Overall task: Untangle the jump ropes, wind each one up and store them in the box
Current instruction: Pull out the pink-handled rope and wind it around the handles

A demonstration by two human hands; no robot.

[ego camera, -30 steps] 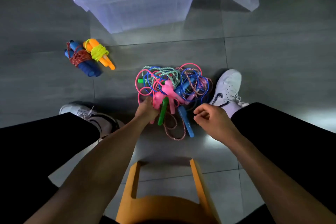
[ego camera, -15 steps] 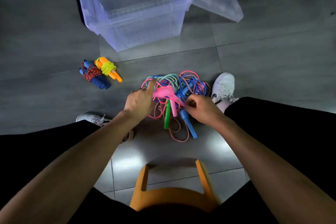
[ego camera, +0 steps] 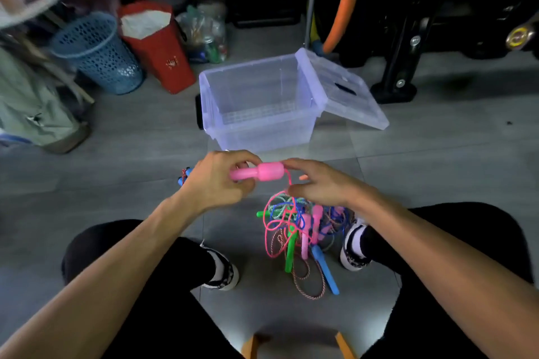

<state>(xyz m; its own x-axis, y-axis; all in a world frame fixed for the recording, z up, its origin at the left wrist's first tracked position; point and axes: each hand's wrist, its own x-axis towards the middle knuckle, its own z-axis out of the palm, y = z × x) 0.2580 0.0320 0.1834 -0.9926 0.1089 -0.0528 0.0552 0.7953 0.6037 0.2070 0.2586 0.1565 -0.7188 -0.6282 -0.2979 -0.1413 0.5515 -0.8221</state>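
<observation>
Clear plastic, that's the box (ego camera: 256, 102), sitting open on the grey floor with nothing visible inside and its lid (ego camera: 347, 90) hanging off the right rim. Behind it stands a blue perforated basket (ego camera: 99, 52) and a red bag (ego camera: 159, 44) with something white in its mouth; a pale mark shows on the red bag, too blurred to read. Up front, the left hand (ego camera: 215, 181) has its fingers curled round a pink handle (ego camera: 258, 172), held level in the air. The right hand (ego camera: 318, 182) pinches the pink rope (ego camera: 288, 181) just where it leaves that handle, other fingers spread loose. The cord drops to the tangle of ropes (ego camera: 300, 227) on the floor between the two shoes, green, blue and pink handles sticking out. A wound bundle (ego camera: 183, 176) peeks out behind the left hand, mostly hidden.
</observation>
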